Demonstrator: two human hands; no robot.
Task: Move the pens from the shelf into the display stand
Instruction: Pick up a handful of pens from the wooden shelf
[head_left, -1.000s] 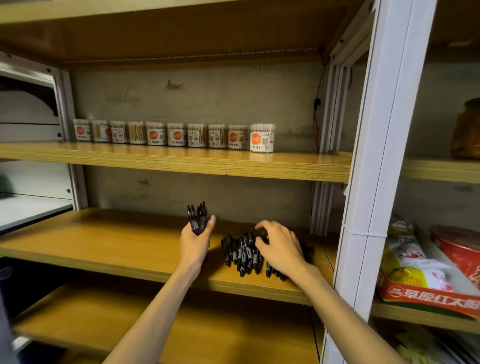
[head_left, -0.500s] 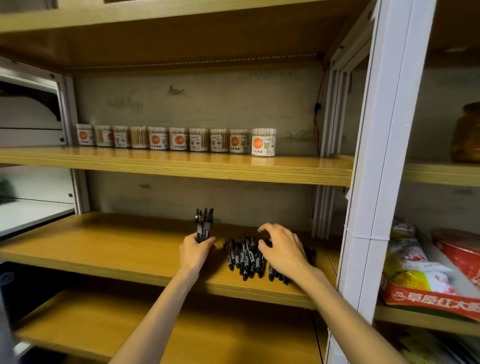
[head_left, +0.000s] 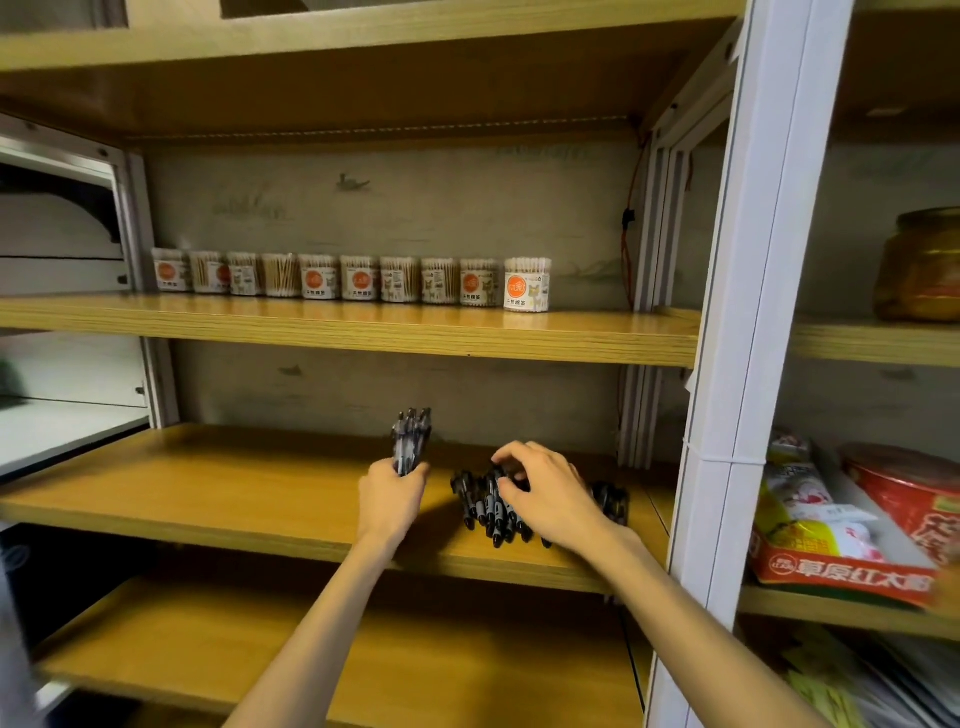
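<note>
Left hand (head_left: 390, 499) holds an upright bundle of pens (head_left: 411, 439), grip closed around it. Right hand (head_left: 549, 496) pinches one pen from the pile (head_left: 491, 506) on the shelf (head_left: 208, 488). Lifting pens singly should avoid scattering the rest.

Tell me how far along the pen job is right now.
Early stage. No display stand is in view, so nothing shows as placed. The left hand grips a bunch of pens upright above the shelf. The right hand is curled over the pile of pens on the shelf, picking more. Most of the pile remains.
</note>
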